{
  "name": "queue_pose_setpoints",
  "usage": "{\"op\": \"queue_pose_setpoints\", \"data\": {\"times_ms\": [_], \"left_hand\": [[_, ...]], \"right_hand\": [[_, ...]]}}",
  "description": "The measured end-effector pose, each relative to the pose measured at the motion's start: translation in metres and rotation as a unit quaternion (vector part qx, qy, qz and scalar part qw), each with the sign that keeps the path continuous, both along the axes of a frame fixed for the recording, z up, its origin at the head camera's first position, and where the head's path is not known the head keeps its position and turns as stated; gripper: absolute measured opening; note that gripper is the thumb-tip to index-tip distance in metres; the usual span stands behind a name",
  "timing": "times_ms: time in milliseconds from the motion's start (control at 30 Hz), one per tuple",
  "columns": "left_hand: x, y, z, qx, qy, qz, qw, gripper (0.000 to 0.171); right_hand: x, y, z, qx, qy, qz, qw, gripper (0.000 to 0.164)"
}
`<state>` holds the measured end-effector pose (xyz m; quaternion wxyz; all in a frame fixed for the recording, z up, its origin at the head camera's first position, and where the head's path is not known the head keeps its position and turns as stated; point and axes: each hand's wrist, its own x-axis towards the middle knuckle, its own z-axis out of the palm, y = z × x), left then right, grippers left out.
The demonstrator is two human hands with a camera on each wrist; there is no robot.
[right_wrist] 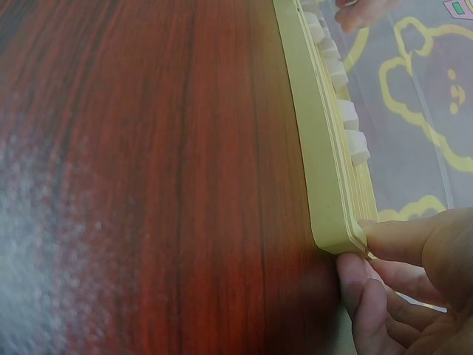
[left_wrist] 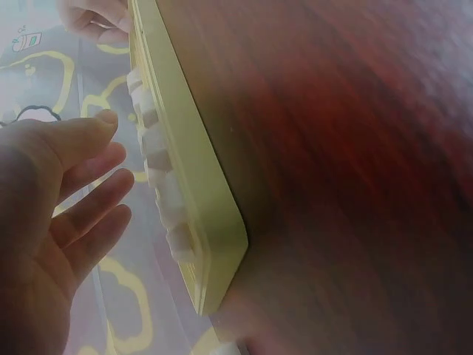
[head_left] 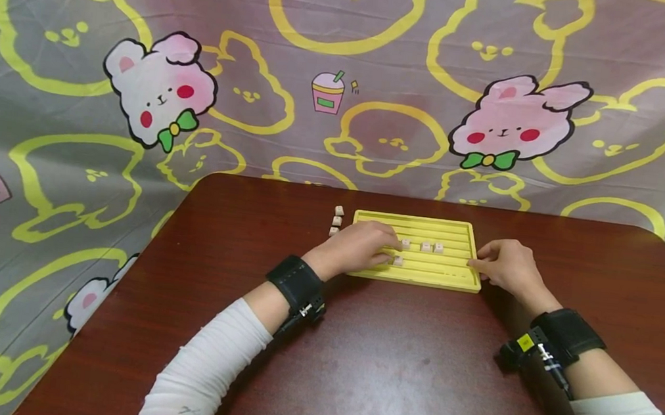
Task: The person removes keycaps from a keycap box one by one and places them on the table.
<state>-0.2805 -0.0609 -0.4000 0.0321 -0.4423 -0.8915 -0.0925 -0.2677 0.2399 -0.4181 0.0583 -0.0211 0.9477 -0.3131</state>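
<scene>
A yellow ridged tray [head_left: 446, 265] lies on the table, with several small white keycaps [head_left: 426, 247] standing along its rows. Over the tray's left part is my left hand [head_left: 361, 246], hiding some of the rows. The left wrist view shows that hand's fingers [left_wrist: 96, 211] spread and relaxed, holding nothing, apart from the row of keycaps [left_wrist: 170, 200]. At the tray's right end, my right hand [head_left: 510, 268] pinches the rim. In the right wrist view, the thumb and fingers [right_wrist: 399, 240] hold the tray's near corner [right_wrist: 336, 233].
A short column of loose keycaps [head_left: 337, 221] sits on the table just left of the tray. The dark reddish-brown wooden table [head_left: 390, 364] ends in front of a cartoon-printed cloth [head_left: 391, 74] behind it. Black camera straps [head_left: 296, 283] circle both wrists.
</scene>
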Motion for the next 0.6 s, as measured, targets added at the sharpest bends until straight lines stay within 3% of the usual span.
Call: {"op": "queue_pose_setpoints", "data": {"times_ms": [600], "left_hand": [[0.0,0.012,-0.005,-0.005,0.005,-0.022,0.9997,0.014]], "right_hand": [[0.0,0.0,0.0,-0.001,0.002,0.004,1.0,0.036]]}}
